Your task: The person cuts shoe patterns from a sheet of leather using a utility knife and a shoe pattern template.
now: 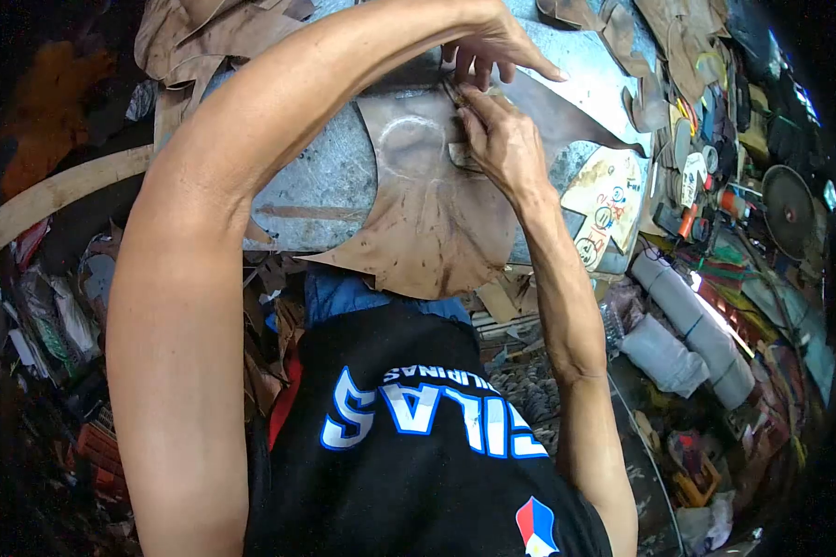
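Observation:
A brown leather hide [427, 218] with dark stains and a pale ring-shaped mark lies over a grey metal-topped table [330, 176]. My left hand [483, 51] is over the hide's upper part, thumb stretched right and the other fingers bent down, somewhat apart. Just below it, my right hand [506, 144] rests on the hide with its fingers curled together; what they hold is too small to make out. A thin dark object shows by the fingertips, between the two hands. Beside the right palm lies a small pale flat piece [459, 155], partly covered by the hand.
Leather scraps [195, 42] lie at the table's upper left. A marked, pale pattern piece [607, 209] is on its right side. Farther right are tools, a round disc [790, 213] and wrapped rolls [692, 316]. A curved light strip [60, 195] crosses the left.

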A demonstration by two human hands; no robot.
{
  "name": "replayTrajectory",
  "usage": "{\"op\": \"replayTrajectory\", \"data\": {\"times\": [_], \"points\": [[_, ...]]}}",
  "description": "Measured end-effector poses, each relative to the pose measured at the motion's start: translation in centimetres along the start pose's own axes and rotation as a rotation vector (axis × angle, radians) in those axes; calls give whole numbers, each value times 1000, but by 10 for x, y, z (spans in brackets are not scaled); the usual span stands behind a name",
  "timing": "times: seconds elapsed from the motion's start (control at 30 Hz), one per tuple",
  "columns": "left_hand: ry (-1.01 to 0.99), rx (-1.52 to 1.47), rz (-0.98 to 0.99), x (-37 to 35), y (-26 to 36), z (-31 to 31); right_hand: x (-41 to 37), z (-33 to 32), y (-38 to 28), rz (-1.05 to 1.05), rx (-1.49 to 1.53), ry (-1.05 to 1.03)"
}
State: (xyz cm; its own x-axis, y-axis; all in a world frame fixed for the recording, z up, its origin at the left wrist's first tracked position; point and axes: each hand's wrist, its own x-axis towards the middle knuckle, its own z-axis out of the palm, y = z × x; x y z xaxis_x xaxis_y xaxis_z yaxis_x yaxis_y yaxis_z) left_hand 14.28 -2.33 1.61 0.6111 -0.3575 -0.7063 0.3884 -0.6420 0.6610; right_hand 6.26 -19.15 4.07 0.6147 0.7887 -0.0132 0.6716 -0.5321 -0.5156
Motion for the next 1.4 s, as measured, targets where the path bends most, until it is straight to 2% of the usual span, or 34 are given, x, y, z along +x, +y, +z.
{"op": "replayTrajectory", "data": {"times": [0.6, 1.4], "points": [[-23, 170, 49, -3, 15, 24, -1, 27, -15, 206, -100, -64], [-19, 302, 23, -17, 20, 33, -4, 26, -23, 220, -111, -109]]}}
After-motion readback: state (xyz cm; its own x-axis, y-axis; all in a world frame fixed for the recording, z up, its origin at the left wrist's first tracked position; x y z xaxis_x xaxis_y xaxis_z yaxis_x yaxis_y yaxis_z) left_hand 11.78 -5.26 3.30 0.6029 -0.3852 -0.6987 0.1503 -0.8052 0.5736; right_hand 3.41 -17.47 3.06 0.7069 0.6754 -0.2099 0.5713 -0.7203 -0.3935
